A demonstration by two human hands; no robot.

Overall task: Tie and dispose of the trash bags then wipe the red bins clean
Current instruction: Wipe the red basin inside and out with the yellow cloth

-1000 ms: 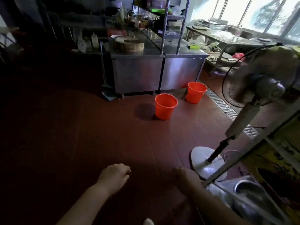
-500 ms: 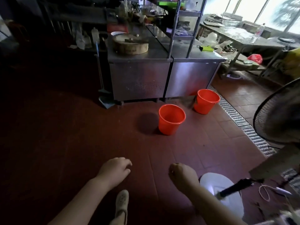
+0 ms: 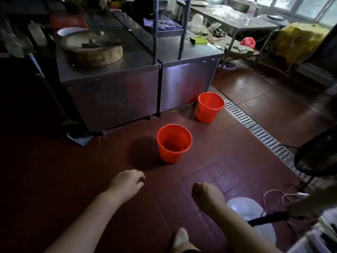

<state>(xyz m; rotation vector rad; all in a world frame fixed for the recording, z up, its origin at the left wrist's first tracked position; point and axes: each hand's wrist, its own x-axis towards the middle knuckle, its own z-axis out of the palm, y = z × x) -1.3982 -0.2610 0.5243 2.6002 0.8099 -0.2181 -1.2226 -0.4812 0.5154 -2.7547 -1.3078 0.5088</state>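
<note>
Two red bins stand on the dark red tile floor. The nearer red bin [image 3: 174, 143] is in the middle, without a bag, its bottom looking wet. The farther red bin [image 3: 209, 106] stands by the corner of the steel counter [image 3: 113, 99], also unlined. My left hand [image 3: 127, 183] hangs low at centre-left, fingers loosely curled with nothing in them. My right hand [image 3: 206, 193] is a closed fist a short way below the nearer bin, holding nothing that I can see. No trash bag is in view.
A floor drain grate [image 3: 255, 130] runs diagonally at the right. A standing fan with its white base [image 3: 246, 212] and loose cables sits at the lower right. A round chopping block [image 3: 93, 50] lies on the counter. A steel table [image 3: 235, 19] stands behind.
I have walked closer to the bins, which now look larger and nearer. The fan has slid to the right edge. Both hands keep their low, curled pose.
</note>
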